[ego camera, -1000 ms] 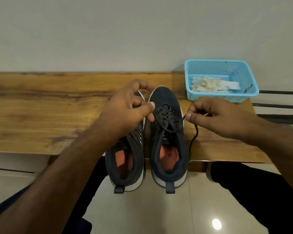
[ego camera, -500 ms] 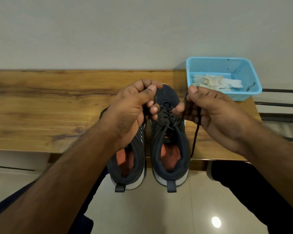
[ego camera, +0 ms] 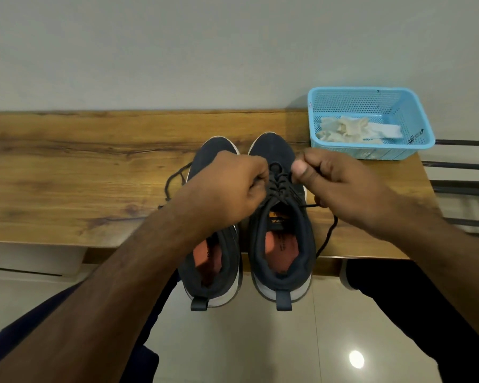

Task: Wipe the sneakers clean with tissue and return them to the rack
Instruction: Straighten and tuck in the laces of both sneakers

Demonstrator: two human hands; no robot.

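Sitting side by side at the near edge of the bench (ego camera: 67, 172), heels overhanging toward me, were the two dark sneakers: the right sneaker (ego camera: 281, 217) with its tongue and orange insole in plain sight, the left sneaker (ego camera: 213, 244) partly under my forearm. Both my hands were closed on the laces (ego camera: 281, 183) of the right one; the left hand (ego camera: 233, 189) was fisted around a strand, the right hand (ego camera: 324, 181) pinched another between thumb and fingers, with a loose end (ego camera: 328, 233) trailing off the bench's edge. I judged the shoes light, soft in the knit upper and stiffer at the white sole, so the heel collar or the sole rim looked the surest place to lift them; the laces were limp and would slip if held loosely. Beyond the toes, against the wall, stood a blue basket (ego camera: 329, 150) holding crumpled tissue (ego camera: 343, 129). To the right, dark bars (ego camera: 459, 165) showed, probably the rack.
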